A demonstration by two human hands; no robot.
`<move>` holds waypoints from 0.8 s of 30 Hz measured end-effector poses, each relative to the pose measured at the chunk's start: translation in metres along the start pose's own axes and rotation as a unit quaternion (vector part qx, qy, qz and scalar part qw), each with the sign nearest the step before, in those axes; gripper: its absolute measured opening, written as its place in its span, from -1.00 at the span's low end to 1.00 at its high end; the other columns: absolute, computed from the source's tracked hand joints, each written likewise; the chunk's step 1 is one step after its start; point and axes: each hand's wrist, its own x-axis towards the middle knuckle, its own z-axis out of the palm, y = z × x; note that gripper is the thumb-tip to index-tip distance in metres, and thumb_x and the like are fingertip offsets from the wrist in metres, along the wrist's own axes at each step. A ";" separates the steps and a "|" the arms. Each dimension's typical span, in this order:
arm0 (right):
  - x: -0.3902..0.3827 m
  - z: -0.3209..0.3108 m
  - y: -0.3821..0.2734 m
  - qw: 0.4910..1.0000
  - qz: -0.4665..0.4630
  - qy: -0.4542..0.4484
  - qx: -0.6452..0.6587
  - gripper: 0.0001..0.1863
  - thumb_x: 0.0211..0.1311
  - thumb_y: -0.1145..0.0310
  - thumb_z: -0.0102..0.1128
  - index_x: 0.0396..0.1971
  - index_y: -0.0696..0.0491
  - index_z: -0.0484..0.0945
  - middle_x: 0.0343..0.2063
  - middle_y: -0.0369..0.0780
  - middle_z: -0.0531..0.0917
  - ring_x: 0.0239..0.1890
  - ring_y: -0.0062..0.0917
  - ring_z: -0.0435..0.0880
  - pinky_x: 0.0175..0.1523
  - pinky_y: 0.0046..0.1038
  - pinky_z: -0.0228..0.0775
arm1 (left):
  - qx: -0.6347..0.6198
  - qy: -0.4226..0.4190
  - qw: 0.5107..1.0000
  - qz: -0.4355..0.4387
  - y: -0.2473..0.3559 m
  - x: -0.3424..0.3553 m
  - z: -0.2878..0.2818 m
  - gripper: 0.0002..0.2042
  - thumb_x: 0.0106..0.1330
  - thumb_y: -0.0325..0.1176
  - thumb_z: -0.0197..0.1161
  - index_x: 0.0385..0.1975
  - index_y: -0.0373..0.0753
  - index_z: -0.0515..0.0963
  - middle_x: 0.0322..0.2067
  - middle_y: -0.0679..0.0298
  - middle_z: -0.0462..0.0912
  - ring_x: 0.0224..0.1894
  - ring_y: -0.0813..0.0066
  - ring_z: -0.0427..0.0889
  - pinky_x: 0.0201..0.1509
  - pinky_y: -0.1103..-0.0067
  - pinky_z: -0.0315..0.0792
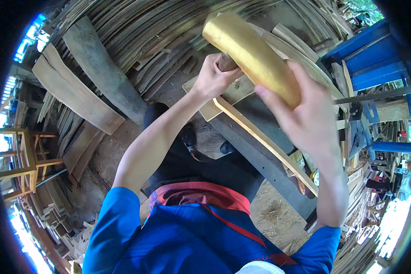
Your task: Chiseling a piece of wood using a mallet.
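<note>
Head view: at upper centre, a yellow block point(247, 49) slants from upper left to lower right; the right hand point(307, 112) is clamped on its lower-right end, the left hand point(211, 78) curled round a brown stub point(226, 63) beside its upper-left half.

One chunky yellow block point(255, 52) spotted, one pale wood strip point(267, 141), one dark table point(253, 154), one saw blade point(379, 95). Two big upper-left planks point(75, 89) counted, slats point(164, 34) too many to be tallied tbh.

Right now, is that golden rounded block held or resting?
The golden block is held: right hand clasps one end, left hand the round brown handle.
</note>
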 end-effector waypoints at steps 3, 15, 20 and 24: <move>0.011 -0.008 -0.003 0.983 -0.039 0.110 0.140 -0.64 0.33 0.17 0.18 -0.15 0.20 0.50 -0.44 -0.15 0.68 -0.44 -0.49 0.67 -0.38 -0.47 0.47 | 0.028 0.007 0.999 -0.020 -0.003 0.006 -0.006 -0.84 0.24 -0.35 0.35 -0.39 -0.31 0.60 -0.52 0.46 0.58 -0.42 0.78 0.47 -0.35 0.67 0.38; 0.009 0.000 -0.003 0.995 -0.018 0.081 0.054 -0.59 0.22 0.17 0.31 -0.08 0.16 0.52 -0.41 -0.16 0.69 -0.38 -0.47 0.67 -0.24 -0.40 0.48 | 0.034 -0.004 0.999 -0.019 0.005 0.001 0.001 -0.85 0.23 -0.41 0.34 -0.30 -0.36 0.60 -0.39 0.37 0.67 -0.32 0.71 0.55 -0.19 0.64 0.45; 0.008 -0.020 -0.013 0.940 -0.035 0.215 0.264 -0.64 0.25 0.18 0.29 -0.10 0.12 0.54 -0.39 -0.24 0.68 -0.44 -0.59 0.66 -0.35 -0.56 0.48 | 0.104 -0.008 0.993 -0.050 0.009 0.001 -0.003 -0.86 0.23 -0.45 0.32 -0.26 -0.35 0.62 -0.38 0.40 0.67 -0.31 0.73 0.54 -0.20 0.65 0.45; 0.005 0.001 0.005 0.999 -0.033 -0.004 0.019 -0.65 0.24 0.22 0.32 -0.09 0.11 0.53 -0.44 -0.22 0.67 -0.49 -0.59 0.65 -0.36 -0.53 0.48 | -0.027 0.018 0.998 0.052 -0.003 0.005 0.003 -0.77 0.21 -0.32 0.37 -0.47 -0.32 0.48 -0.56 0.51 0.43 -0.47 0.75 0.33 -0.39 0.65 0.27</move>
